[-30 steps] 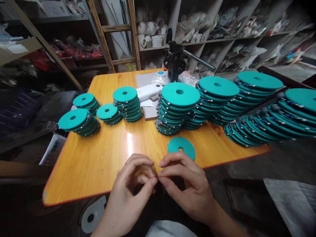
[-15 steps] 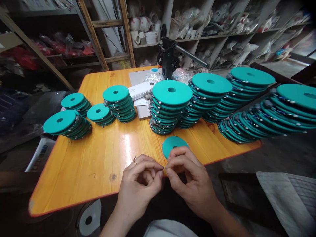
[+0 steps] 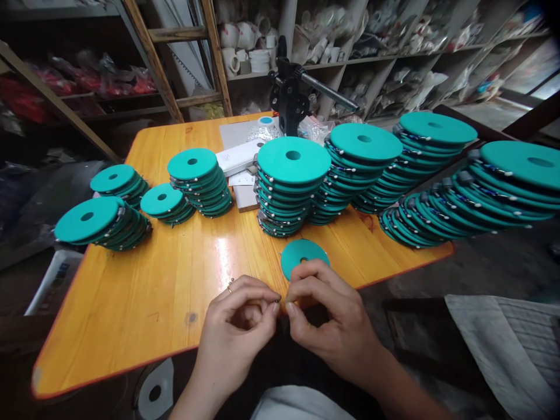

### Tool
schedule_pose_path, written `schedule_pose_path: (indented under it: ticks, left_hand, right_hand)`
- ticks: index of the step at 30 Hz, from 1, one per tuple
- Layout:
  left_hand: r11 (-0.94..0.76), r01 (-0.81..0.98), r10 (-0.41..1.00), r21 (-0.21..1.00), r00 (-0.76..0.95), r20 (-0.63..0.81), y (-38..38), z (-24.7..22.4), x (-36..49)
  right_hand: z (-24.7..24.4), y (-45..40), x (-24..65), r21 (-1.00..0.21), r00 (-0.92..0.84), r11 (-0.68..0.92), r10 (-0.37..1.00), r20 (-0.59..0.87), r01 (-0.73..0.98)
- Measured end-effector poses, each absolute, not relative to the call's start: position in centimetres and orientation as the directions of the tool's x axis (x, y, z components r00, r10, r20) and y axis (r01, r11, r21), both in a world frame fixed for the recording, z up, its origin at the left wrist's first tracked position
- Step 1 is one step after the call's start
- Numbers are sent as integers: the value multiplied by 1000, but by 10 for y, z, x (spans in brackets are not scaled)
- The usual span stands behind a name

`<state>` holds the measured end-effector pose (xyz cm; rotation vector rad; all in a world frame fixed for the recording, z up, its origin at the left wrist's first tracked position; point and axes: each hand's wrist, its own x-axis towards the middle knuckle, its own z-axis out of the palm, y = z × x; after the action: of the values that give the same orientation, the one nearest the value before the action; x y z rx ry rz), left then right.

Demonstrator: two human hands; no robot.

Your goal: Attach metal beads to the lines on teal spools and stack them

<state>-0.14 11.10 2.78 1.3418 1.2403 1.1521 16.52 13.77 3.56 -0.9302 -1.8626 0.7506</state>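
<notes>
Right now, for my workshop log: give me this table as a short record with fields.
left hand: ringed; fingertips pinch a tiny item, too small to identify
right hand: fingertips close to the left's, at the same spot
nearest: teal disc lying flat, just beyond the right hand
surface: orange wooden table
rest: stacks of teal discs; black metal stand; white box; white mugs on shelves behind

The head camera looks forward and down, close above the near edge of the wooden table (image 3: 114, 303). Shelves (image 3: 394, 52) beyond its far edge seem too dim to read well.
</notes>
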Motion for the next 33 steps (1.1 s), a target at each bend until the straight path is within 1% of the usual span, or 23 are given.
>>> schedule_pose_path:
  ticks: [5,9,11,14,17,19,22,24,26,30,33]
  left_hand:
    - [-64,131,997,989,42,59,111,29,-1]
    - [-102,182,993,978,69,91,111,28,-2]
    - [-75,166,996,983,55,66,110,27,-1]
    - [-2,114,1000,994,-16,4,108,27,3]
    - [27,104,997,994,-81,-19,105,30,8]
    - [-4,141,997,990,-80,16,104,33,9]
    - [-160,268,986,950,5,165,104,36,6]
    - [-277,363,960,890,68,271,103,38,2]
    - [-337,431,940,837,109,322,100,38,-1]
    - [-322,472,947,821,155,283,92,35,-5]
    - [-304,458,952,835,176,250,88,32,-8]
  right_hand:
    - [33,137,166,-805,-328,519,843,426,288]
    - [36,138,169,-805,-384,517,834,396,291]
    - [38,138,173,-802,-422,519,824,377,297]
    - [39,138,178,-784,-454,533,811,367,317]
    - [37,140,183,-746,-437,587,787,434,316]
    - [35,141,186,-708,-440,645,746,500,288]
    - [34,140,188,-662,-478,700,693,540,267]
    - [35,138,188,-648,-502,699,695,515,303]
    - [36,134,188,-641,-516,688,707,484,342]
    - [34,131,197,-635,-527,664,730,435,395]
    - [27,137,213,-583,-447,572,819,360,578]
